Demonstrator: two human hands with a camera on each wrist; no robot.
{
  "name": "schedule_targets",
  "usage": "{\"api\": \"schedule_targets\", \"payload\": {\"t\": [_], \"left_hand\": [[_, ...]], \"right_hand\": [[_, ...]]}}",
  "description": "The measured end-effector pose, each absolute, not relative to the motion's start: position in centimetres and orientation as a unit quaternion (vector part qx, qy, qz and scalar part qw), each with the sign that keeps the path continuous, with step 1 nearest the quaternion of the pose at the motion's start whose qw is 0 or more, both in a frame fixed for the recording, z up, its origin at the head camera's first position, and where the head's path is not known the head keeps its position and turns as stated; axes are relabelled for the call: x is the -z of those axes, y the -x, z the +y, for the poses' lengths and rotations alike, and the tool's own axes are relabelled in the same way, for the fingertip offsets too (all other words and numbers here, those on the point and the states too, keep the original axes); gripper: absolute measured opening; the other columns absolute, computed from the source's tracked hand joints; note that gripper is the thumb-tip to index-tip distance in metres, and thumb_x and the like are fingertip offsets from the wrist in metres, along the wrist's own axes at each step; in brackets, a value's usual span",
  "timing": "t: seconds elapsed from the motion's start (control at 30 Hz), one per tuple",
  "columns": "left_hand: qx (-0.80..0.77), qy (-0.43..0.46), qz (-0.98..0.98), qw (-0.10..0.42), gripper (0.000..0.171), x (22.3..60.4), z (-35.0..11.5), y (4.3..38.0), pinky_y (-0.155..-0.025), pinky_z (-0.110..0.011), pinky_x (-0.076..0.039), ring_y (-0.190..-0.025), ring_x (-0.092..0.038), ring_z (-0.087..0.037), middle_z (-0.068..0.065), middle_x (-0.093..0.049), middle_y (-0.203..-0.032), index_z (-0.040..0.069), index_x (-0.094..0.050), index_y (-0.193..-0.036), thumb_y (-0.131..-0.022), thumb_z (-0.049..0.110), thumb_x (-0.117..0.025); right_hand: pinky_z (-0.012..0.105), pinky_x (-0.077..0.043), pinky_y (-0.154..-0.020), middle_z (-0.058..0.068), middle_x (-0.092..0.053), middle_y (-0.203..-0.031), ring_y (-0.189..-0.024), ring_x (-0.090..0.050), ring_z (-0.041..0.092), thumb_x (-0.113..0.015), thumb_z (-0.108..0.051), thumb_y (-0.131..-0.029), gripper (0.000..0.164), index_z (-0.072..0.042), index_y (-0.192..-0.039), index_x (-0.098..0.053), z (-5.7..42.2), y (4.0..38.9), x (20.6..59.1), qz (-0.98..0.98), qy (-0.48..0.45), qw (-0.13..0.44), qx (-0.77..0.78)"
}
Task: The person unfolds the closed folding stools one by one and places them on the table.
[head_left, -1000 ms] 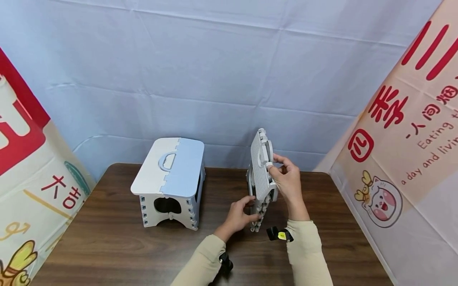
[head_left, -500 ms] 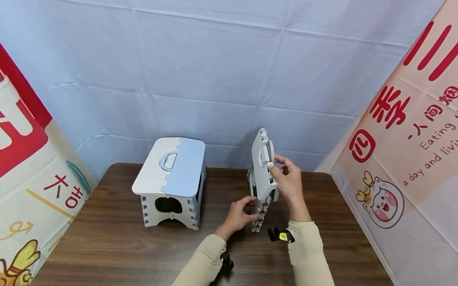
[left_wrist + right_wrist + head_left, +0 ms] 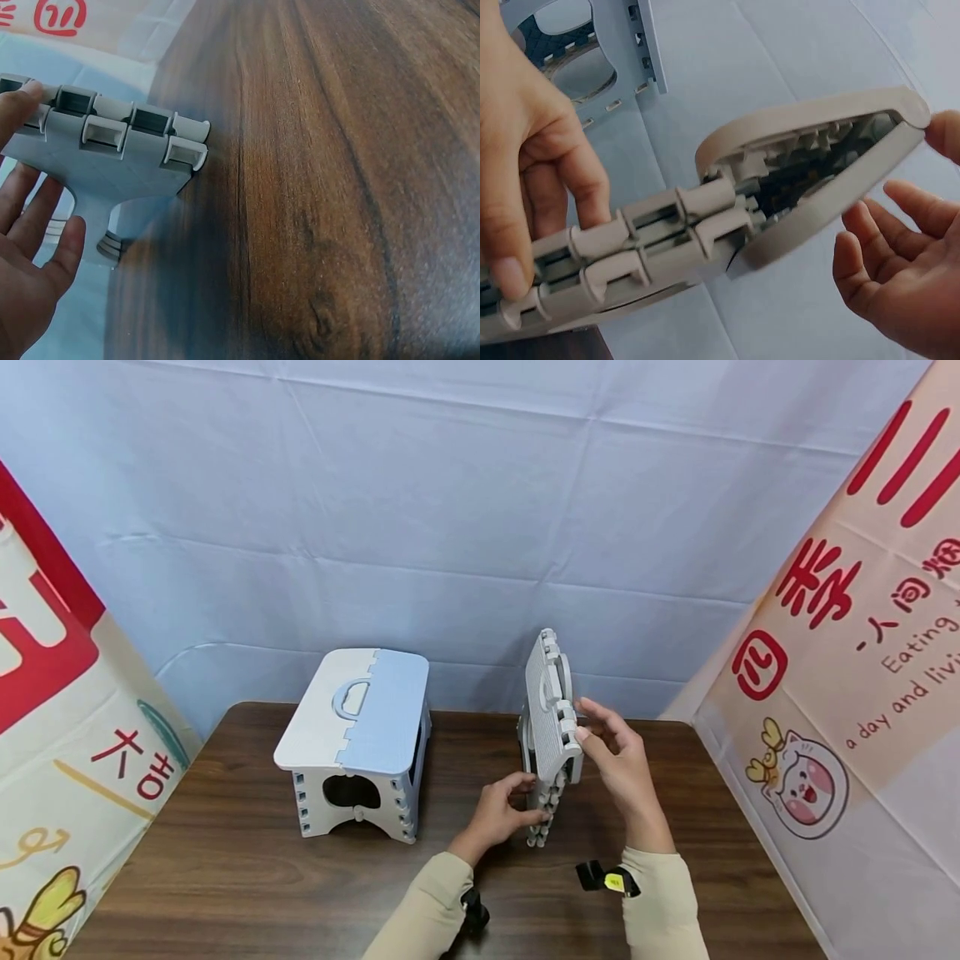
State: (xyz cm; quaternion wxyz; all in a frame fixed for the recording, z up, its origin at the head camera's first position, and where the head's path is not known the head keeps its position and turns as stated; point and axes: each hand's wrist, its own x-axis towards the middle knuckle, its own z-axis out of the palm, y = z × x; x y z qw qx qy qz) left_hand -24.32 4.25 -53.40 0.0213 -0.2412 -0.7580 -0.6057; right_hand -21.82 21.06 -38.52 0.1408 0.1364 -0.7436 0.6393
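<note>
A grey-white folding stool (image 3: 543, 739), partly folded, stands narrow end toward me on the right half of the table. My left hand (image 3: 495, 810) pinches its near folded leg end, thumb on the near side and fingers behind. In the right wrist view, the two halves of the seat (image 3: 829, 191) spread in a narrow V. My right hand (image 3: 626, 768) is at the seat's hinged edge, thumb tip right at a hinge knuckle (image 3: 570, 735). Its other fingers lie loose and slightly bent beside the panel. In the left wrist view, the leg panel (image 3: 112, 176) shows square hinge links along its edge.
An unfolded white and blue stool (image 3: 390, 718) stands to the left on the wooden table (image 3: 270, 893). A pale blue cloth (image 3: 450, 527) hangs behind the table. Printed cloths flank both sides, the right one (image 3: 825, 735) beside the table edge.
My right hand has moved from the middle of the seat edge, by the handle, down and toward me along the hinge. The left hand and both stools have stayed in place.
</note>
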Motion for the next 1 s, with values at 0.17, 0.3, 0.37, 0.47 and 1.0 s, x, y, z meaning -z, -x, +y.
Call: {"api": "schedule_targets", "payload": {"t": [0.17,0.3,0.37,0.47,1.0], "left_hand": [[0.603,0.244,-0.759,0.03,0.049,53.5,4.1,24.4,-0.08,-0.044,-0.049,-0.095,-0.063,-0.031,-0.008,-0.067,-0.102,0.008,-0.062,-0.114,-0.07,0.015,-0.083],[0.605,0.241,-0.758,0.03,0.049,53.6,4.1,24.3,-0.079,-0.044,-0.049,-0.094,-0.063,-0.03,-0.006,-0.067,-0.101,0.008,-0.063,-0.114,-0.07,0.015,-0.083],[0.606,0.239,-0.759,0.029,0.048,53.6,4.2,24.3,-0.079,-0.043,-0.049,-0.095,-0.063,-0.03,-0.006,-0.067,-0.101,0.008,-0.063,-0.114,-0.07,0.015,-0.083],[0.605,0.238,-0.76,0.028,0.048,53.6,4.3,24.3,-0.079,-0.042,-0.05,-0.095,-0.062,-0.03,-0.005,-0.066,-0.101,0.008,-0.062,-0.114,-0.07,0.016,-0.083],[0.611,0.243,-0.753,0.028,0.048,53.6,4.3,24.2,-0.08,-0.042,-0.049,-0.097,-0.061,-0.032,-0.009,-0.066,-0.105,0.006,-0.061,-0.115,-0.072,0.013,-0.081]], "right_hand": [[0.023,-0.044,-0.077,0.021,-0.05,-0.127,-0.102,-0.052,0.022,-0.057,0.0,-0.09,0.042,0.004,-0.131,-0.048,21.6,21.4,39.0,-0.733,-0.162,0.145,-0.645],[0.024,-0.045,-0.08,0.024,-0.048,-0.128,-0.108,-0.051,0.026,-0.056,0.005,-0.089,0.044,0.007,-0.131,-0.046,22.0,21.2,39.4,-0.723,-0.195,0.144,-0.647],[0.025,-0.044,-0.082,0.026,-0.047,-0.128,-0.109,-0.051,0.026,-0.055,0.008,-0.087,0.045,0.007,-0.131,-0.045,22.3,21.1,39.8,-0.718,-0.207,0.146,-0.648],[0.027,-0.043,-0.086,0.029,-0.045,-0.129,-0.111,-0.051,0.023,-0.056,0.012,-0.085,0.048,0.008,-0.132,-0.044,22.6,21.0,40.4,-0.712,-0.217,0.142,-0.653],[0.031,-0.043,-0.088,0.009,-0.054,-0.124,-0.109,-0.052,0.019,-0.064,0.016,-0.077,0.058,0.011,-0.131,-0.042,23.7,20.9,43.1,-0.721,-0.206,0.119,-0.651]]}}
